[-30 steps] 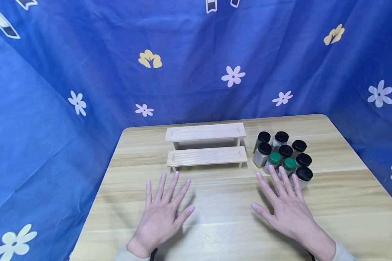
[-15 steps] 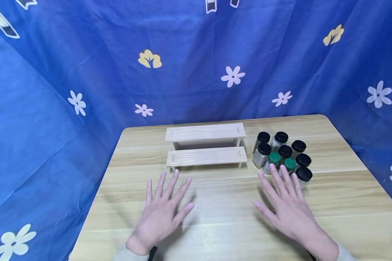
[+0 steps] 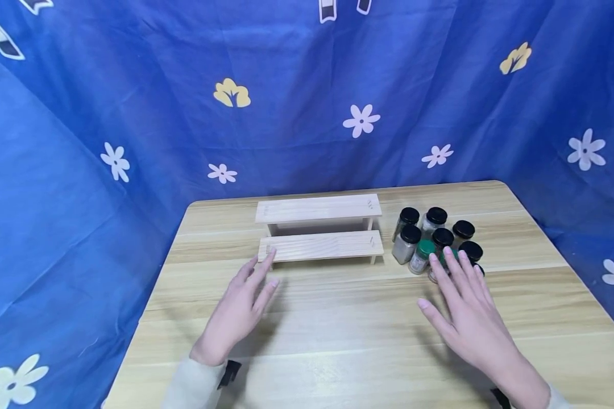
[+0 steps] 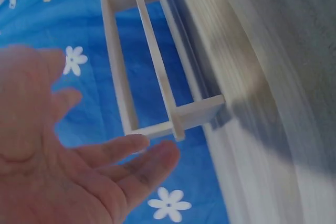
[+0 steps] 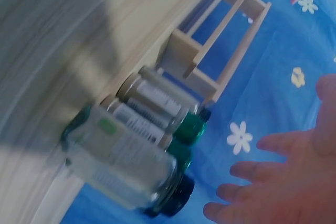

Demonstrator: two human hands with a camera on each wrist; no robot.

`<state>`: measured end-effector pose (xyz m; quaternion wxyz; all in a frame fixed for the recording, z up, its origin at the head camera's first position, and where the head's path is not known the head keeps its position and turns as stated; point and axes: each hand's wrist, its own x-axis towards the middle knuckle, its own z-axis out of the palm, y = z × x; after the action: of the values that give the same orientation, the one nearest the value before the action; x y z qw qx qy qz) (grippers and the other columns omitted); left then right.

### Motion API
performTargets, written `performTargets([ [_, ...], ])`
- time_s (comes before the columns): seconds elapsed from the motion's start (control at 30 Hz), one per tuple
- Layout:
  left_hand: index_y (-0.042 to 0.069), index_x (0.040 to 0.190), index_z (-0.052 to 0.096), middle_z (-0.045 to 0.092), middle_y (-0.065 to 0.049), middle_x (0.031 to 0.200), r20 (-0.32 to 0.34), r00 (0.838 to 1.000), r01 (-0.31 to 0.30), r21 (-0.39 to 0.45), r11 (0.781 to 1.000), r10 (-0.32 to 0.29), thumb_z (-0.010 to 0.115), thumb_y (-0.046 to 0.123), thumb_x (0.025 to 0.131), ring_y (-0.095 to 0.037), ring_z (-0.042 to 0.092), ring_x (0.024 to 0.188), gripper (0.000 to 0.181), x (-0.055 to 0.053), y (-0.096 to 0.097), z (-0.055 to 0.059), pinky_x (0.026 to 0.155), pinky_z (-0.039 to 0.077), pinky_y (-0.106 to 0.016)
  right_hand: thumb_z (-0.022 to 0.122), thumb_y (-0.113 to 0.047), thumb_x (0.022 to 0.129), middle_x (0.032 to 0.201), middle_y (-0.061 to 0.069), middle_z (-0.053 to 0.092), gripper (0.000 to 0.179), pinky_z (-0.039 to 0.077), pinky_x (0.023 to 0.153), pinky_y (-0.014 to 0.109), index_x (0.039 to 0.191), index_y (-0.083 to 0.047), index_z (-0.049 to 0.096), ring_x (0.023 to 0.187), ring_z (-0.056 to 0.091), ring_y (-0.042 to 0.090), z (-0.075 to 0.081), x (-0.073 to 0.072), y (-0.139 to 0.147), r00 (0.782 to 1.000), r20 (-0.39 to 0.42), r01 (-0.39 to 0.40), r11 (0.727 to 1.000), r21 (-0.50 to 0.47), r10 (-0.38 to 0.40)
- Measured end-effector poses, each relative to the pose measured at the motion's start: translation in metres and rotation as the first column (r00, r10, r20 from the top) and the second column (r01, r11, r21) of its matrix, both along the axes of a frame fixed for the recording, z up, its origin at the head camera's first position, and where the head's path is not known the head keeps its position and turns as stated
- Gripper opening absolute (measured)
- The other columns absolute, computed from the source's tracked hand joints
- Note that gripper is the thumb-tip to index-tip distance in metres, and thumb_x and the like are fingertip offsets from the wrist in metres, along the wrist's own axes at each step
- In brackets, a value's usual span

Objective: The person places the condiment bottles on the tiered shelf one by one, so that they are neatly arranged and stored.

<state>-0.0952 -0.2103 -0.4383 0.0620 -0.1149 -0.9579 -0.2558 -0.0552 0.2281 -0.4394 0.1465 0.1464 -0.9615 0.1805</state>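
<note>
1. Middle: left hand (image 3: 235,311), fingers a bit apart, near the wooden two-step rack (image 3: 321,246).
2. Right: right hand (image 3: 473,321), fingers apart, hides some glass jars (image 3: 442,237).
3. Jar labels (image 5: 157,98) look too blurry.

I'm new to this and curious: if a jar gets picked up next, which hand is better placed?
Probably the right hand: it is close to the jars. The left hand is by the left end of the wooden rack, farther from them.
</note>
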Motion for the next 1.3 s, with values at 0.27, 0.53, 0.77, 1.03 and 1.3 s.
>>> performTargets([
  [0.27,0.016,0.157,0.049,0.068,-0.022,0.137,0.038,0.991,-0.136,0.261,0.956,0.131,0.054,0.042,0.110,-0.035,0.076,0.108,0.054,-0.035,-0.018,-0.012,0.093,0.069,-0.048,0.069,-0.039,0.102,0.176,0.018,0.018,0.084,0.006,0.139,0.063,0.169,-0.019,0.022,0.164,0.010,0.044,0.006,-0.005,0.024,0.998,0.051,0.056,0.984,-0.168,-0.048],
  [0.53,0.015,0.152,0.057,0.081,-0.014,0.108,0.147,0.964,-0.260,0.320,0.911,0.223,0.055,0.045,0.110,-0.028,0.079,0.098,0.051,-0.050,-0.030,-0.023,0.097,0.066,-0.050,0.076,-0.027,0.098,0.166,0.030,0.033,0.080,0.026,0.124,0.079,0.163,-0.007,0.034,0.149,0.032,0.058,-0.003,-0.013,0.043,0.994,0.029,0.108,0.947,-0.302,-0.104],
  [0.77,0.003,0.144,0.062,0.076,-0.023,0.119,0.277,0.947,-0.284,0.482,0.829,0.164,0.059,0.028,0.110,-0.025,0.080,0.094,0.042,-0.060,-0.032,-0.030,0.086,0.069,-0.025,0.080,-0.016,0.094,0.144,0.030,0.054,0.064,0.043,0.119,0.018,0.151,-0.003,0.053,0.126,0.056,0.049,-0.017,-0.016,0.053,0.982,-0.066,0.144,0.934,-0.327,-0.175],
  [1.03,-0.010,0.135,0.063,0.073,-0.031,0.118,0.360,0.924,-0.335,0.600,0.726,0.130,0.064,0.020,0.107,-0.010,0.078,0.086,0.041,-0.068,-0.028,-0.035,0.084,0.069,-0.022,0.085,-0.005,0.087,0.127,0.030,0.062,0.060,0.052,0.090,0.007,0.138,0.007,0.056,0.111,0.063,0.024,-0.027,-0.021,0.061,0.981,-0.040,0.166,0.923,-0.348,-0.191],
  [1.3,-0.010,0.133,0.064,0.077,-0.025,0.111,0.415,0.896,-0.405,0.627,0.665,0.155,0.069,0.024,0.104,-0.009,0.077,0.079,0.045,-0.073,-0.026,-0.038,0.080,0.070,-0.022,0.085,-0.014,0.091,0.123,0.031,0.067,0.053,0.041,0.088,-0.013,0.131,0.007,0.058,0.109,0.067,0.040,-0.030,-0.025,0.067,0.979,0.108,0.202,0.908,-0.368,-0.175],
])
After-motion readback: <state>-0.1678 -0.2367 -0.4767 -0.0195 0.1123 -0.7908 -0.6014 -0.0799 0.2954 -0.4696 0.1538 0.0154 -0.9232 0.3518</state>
